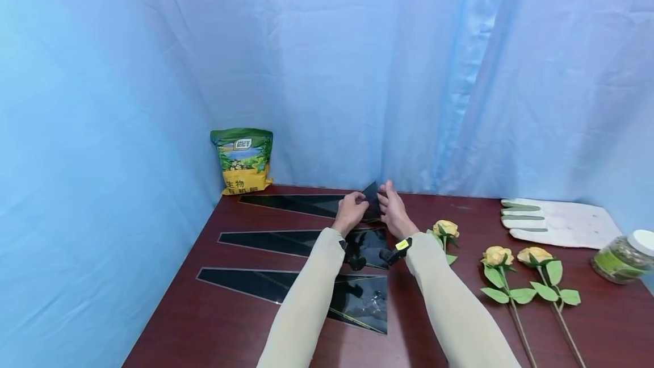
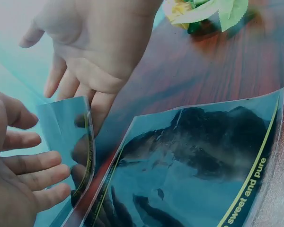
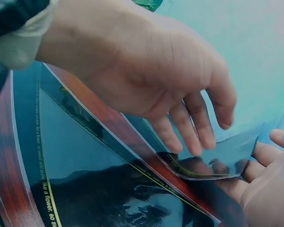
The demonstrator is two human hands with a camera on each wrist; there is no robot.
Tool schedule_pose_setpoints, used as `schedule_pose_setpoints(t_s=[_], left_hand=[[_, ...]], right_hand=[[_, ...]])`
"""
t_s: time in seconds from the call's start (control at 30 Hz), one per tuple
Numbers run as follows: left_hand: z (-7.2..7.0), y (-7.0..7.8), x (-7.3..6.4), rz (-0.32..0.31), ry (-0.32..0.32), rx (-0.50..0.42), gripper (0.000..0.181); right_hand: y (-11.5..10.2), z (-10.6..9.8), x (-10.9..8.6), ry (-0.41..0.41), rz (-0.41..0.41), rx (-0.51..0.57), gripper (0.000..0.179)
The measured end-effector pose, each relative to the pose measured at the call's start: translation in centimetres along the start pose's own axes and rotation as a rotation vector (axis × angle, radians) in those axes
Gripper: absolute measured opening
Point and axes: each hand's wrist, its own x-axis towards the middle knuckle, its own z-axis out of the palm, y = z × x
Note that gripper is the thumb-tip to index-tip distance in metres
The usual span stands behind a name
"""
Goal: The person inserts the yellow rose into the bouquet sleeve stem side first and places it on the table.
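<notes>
A dark, glossy tapered plastic flower sleeve [image 1: 296, 204] lies farthest back on the table, its wide end raised between both hands. My left hand [image 1: 349, 212] is at that end from the left, fingers loosely bent; in the right wrist view its fingertips [image 3: 194, 146] meet or nearly meet the film. From the other side my right hand [image 1: 394, 212] touches the raised edge with straight fingers, its thumb apart. Part of those fingers is hidden behind the film in the left wrist view. Nearer me lie a middle sleeve [image 1: 265, 241] and a front sleeve [image 1: 245, 284], both flat.
At the back left stands a green and yellow bag [image 1: 242, 161]. Yellow roses [image 1: 497, 257] with leafy stems lie to the right. Beyond them are white gloves [image 1: 567, 225] and a white-lidded jar [image 1: 620, 259]. Blue curtains [image 1: 327, 72] border the dark red table [image 1: 179, 328].
</notes>
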Motion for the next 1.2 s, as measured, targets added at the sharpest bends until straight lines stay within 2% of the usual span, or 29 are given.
schedule_pose_setpoints(t_s=[0.23,0.4,0.53,0.67,0.87,1.03,1.2], left_hand=[[-0.4,-0.2,0.0,-0.011,0.064,0.008,0.033],[-0.5,-0.3,0.0,-0.008,0.081,0.012,0.025],[-0.5,-0.3,0.0,-0.030,0.100,0.000,0.021],[-0.5,-0.4,0.1,-0.057,0.146,-0.032,0.018],[-0.5,-0.5,0.2,-0.083,0.200,-0.085,0.014],[-0.5,-0.7,0.0,-0.089,0.194,-0.127,0.015],[-0.6,-0.8,-0.2,-0.094,0.180,-0.130,0.016]], right_hand=[[0.0,0.8,-0.2,-0.028,-0.030,0.058,0.085],[0.3,1.0,-0.2,-0.037,-0.028,0.033,0.082],[0.5,1.0,0.0,0.006,0.003,-0.033,0.068],[0.7,1.4,0.3,0.055,0.032,-0.120,0.057],[0.6,2.2,0.4,0.117,0.041,-0.234,0.054],[0.5,2.6,0.4,0.185,0.043,-0.330,0.054],[0.4,2.9,0.7,0.259,0.029,-0.431,0.049]])
